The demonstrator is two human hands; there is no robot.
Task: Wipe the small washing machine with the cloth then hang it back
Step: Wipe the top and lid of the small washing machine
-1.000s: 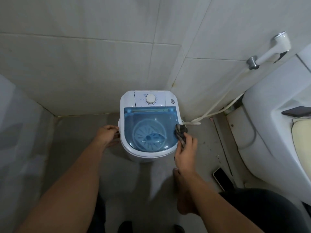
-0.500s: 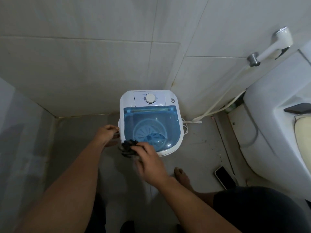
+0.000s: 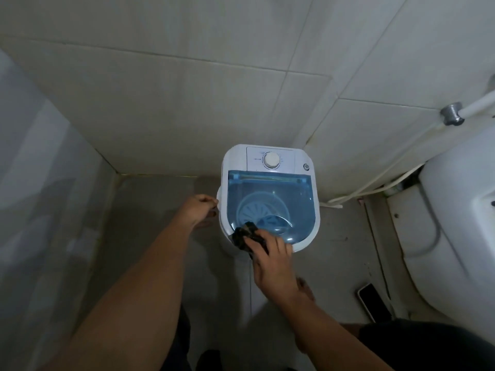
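A small white washing machine (image 3: 302, 162) with a clear blue lid and a round dial stands on the floor in the tiled corner. My right hand (image 3: 270, 266) presses a dark crumpled cloth (image 3: 245, 235) onto the lid's front left edge. My left hand (image 3: 198, 210) grips the machine's left side, fingers curled against the side handle.
A white toilet (image 3: 455, 223) fills the right side, with a spray hose and its wall holder (image 3: 452, 113) above. A phone (image 3: 373, 301) lies on the floor by the toilet base. My bare foot (image 3: 305, 289) stands just behind the machine. A glass panel is at the left.
My right hand carried the cloth from the machine's right side across the front to the left corner, then back onto the lid's front left edge. The left hand stayed on the side.
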